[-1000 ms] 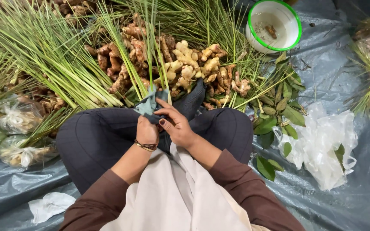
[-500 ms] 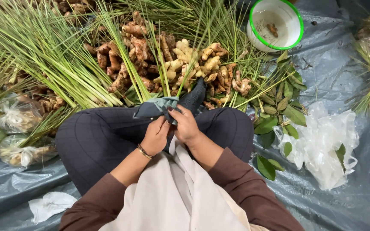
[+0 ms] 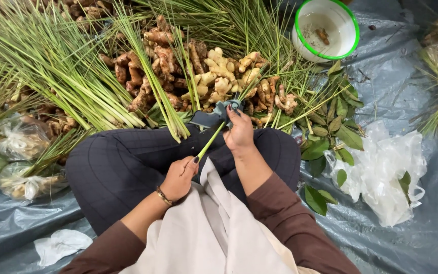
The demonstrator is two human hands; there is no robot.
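Thin pale-green lemongrass stalk [image 3: 210, 142] runs diagonally over the lap, left hand [image 3: 178, 178] fingers curled pinching its lower end, right hand [image 3: 239, 133] fingers clamping a crumpled grey-blue cloth [image 3: 214, 115] at its top.

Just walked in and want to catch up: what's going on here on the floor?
A person sits cross-legged on a grey tarp amid lemongrass, a ginger pile and loose green leaves. The left hand grips the lower end of a green stalk. The right hand holds its upper end against a dark blue-grey cloth. A green-rimmed white bowl sits beyond.
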